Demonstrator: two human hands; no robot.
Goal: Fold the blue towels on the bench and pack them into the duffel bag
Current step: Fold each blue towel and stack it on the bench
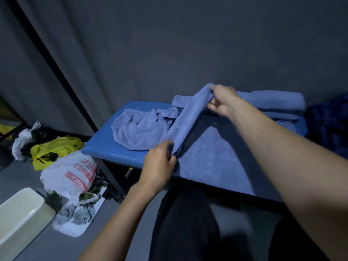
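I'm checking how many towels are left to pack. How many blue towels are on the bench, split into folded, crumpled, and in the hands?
Folded towels: 1, the folded stack at the far end; its layers cannot be told apart
Crumpled towel: 1
Held towel: 1, gripped by the left hand and right hand
Total: 3
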